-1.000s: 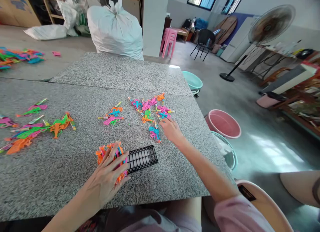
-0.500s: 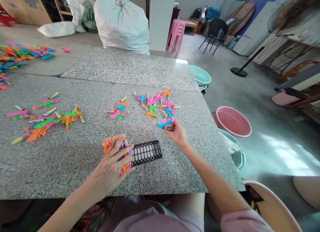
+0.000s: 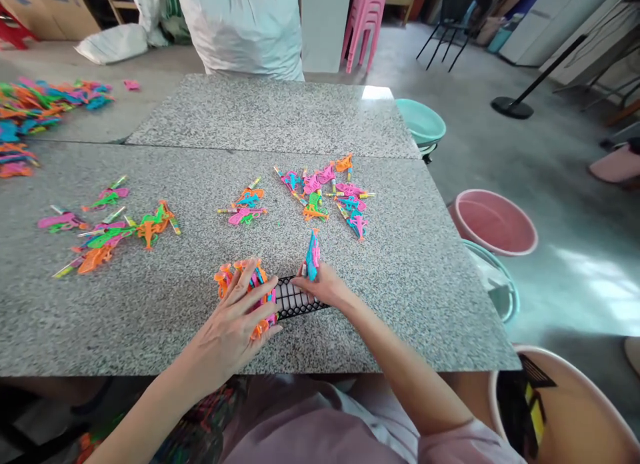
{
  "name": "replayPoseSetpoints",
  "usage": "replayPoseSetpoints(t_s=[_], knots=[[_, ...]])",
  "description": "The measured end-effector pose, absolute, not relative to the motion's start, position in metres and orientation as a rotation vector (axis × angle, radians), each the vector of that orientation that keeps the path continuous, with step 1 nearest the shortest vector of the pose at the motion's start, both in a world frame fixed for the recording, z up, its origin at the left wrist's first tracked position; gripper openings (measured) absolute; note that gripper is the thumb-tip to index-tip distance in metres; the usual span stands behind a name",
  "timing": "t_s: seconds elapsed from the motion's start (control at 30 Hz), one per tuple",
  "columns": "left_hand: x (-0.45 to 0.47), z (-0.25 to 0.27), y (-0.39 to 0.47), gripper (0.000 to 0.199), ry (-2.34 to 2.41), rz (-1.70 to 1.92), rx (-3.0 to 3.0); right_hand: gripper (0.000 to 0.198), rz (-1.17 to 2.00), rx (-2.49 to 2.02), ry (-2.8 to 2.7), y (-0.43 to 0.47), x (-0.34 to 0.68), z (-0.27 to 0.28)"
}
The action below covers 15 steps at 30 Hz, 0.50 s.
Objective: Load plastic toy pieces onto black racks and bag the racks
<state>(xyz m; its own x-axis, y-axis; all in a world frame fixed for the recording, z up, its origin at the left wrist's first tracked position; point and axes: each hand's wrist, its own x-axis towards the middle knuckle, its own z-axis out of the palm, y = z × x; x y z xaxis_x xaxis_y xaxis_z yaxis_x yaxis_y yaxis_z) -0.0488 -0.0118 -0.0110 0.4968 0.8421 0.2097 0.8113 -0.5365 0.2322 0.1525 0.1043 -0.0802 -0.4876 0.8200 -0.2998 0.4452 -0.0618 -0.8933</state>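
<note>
Black basket (image 3: 298, 301) partly covered, white sack (image 3: 245, 31) cropped at top

Left hand (image 3: 235, 321) spread over bright toys (image 3: 223, 279), black basket (image 3: 289, 301), right hand (image 3: 327, 285) holding blue-and-pink toy (image 3: 312, 259), speckled table (image 3: 125, 317)

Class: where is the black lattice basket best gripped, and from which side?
Probably the near long edge of the black lattice basket, approached from the person's side. The left hand and bright toys cover its left end, the right hand hides part of its right end, while that straight edge shows between them.
</note>
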Motion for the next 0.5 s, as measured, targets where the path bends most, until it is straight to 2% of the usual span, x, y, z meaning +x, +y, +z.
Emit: replayPoseSetpoints(t_s=[0.1,0.17,0.5], knots=[[-0.048,-0.008,-0.012,0.018,1.435,0.436,2.638,0.009,1.594,-1.222,-1.883,0.096,0.131,-0.084],[-0.047,-0.006,-0.011,0.018,1.429,0.434,2.643,0.016,1.416,-1.172,-1.964,0.097,0.120,-0.084],[-0.042,-0.006,-0.013,0.013,1.441,0.642,2.605,0.014,0.743,-1.103,-2.698,0.112,0.099,-0.063]])
